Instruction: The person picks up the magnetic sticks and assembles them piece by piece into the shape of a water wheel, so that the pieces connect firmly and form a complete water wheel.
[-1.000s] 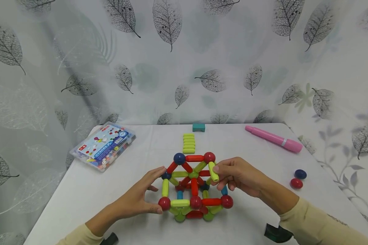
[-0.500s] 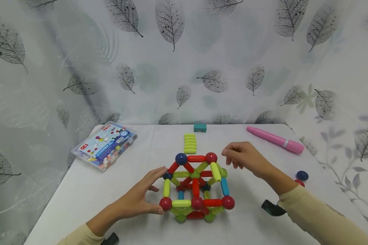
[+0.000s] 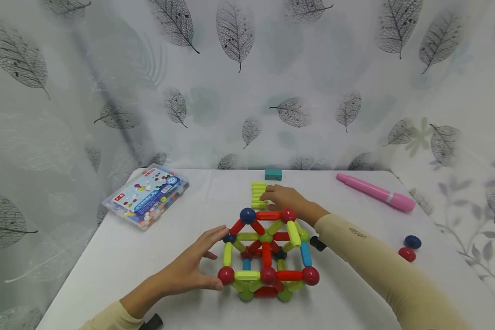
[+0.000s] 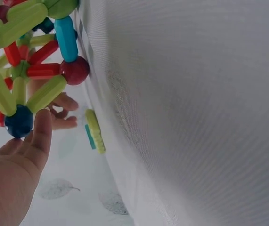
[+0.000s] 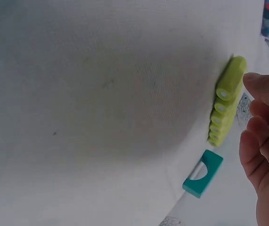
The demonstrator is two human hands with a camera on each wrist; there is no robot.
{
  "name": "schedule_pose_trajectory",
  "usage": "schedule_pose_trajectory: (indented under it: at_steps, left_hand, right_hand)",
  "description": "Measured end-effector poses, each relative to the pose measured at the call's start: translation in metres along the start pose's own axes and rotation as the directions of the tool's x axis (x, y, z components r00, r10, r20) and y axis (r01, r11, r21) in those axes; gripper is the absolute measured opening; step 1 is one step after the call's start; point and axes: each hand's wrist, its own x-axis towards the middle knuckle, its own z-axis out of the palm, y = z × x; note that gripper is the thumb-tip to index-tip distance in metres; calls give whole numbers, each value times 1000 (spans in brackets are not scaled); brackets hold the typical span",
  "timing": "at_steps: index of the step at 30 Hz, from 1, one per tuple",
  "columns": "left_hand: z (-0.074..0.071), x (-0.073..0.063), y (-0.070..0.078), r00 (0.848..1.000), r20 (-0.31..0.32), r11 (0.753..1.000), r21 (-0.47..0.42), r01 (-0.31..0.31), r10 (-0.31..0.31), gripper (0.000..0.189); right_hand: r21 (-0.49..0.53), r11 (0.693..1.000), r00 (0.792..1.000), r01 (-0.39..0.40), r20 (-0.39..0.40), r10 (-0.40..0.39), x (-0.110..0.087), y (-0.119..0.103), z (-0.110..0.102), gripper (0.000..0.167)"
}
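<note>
A building frame of coloured magnetic rods and balls (image 3: 268, 275) stands on the table in front of me. My left hand (image 3: 187, 263) spans its left side, fingertips at a dark blue ball (image 4: 19, 121) and thumb by a red ball (image 3: 226, 275). One yellow-green rod (image 3: 294, 233) slants down from the upper right red ball. Behind the frame, my right hand (image 3: 288, 199) reaches over a row of yellow-green magnetic rods (image 3: 259, 190). In the right wrist view its thumb tip is right beside the nearest rod (image 5: 231, 79), with the fingers loosely bent.
A teal block with a rounded notch (image 3: 273, 174) sits behind the rods. The clear plastic toy case (image 3: 146, 195) lies at the back left. On the right are a pink marker-shaped object (image 3: 375, 191), a blue ball (image 3: 412, 242) and a red ball (image 3: 407, 254).
My right hand has let go of a yellow-green rod, which stays attached to the upper red ball, and moved back and left to the rod row. The left hand has kept its place.
</note>
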Motion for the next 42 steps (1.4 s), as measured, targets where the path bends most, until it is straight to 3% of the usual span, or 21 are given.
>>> schedule_pose_trajectory:
  at_steps: [5,10,18,28,34,37,42]
  left_hand:
    - [0,0,0,1000,2,1000,-3,10,-10,99]
    - [0,-1,-2,1000,0,1000,0,7,-7,99]
    - [1,-2,-3,1000,-5,1000,6,3,-3,100]
    - [0,-4,-3,1000,0,1000,2,-3,3,100]
    - [1,-3,-3,1000,0,1000,-3,-2,2,100]
    - [0,-3,-2,1000,-5,1000,-6,10,-10,101]
    - [-1,-2,-2,1000,-15,1000,6,10,-10,101]
  right_hand:
    - [-73,996,999,49,6,-48,13,-2,12,38]
    - [-101,994,999,40,22,-38,19,1,20,35]
    - [-115,993,999,40,-3,-40,21,-1,22,31]
    - [-149,989,999,4,33,1,17,-3,19,32]
    - [-91,992,995,-88,28,91,4,-3,1,34]
    - [-16,994,994,-104,-32,103,-10,0,-15,34]
    - [40,997,981,-67,-179,73,-44,12,-43,30]
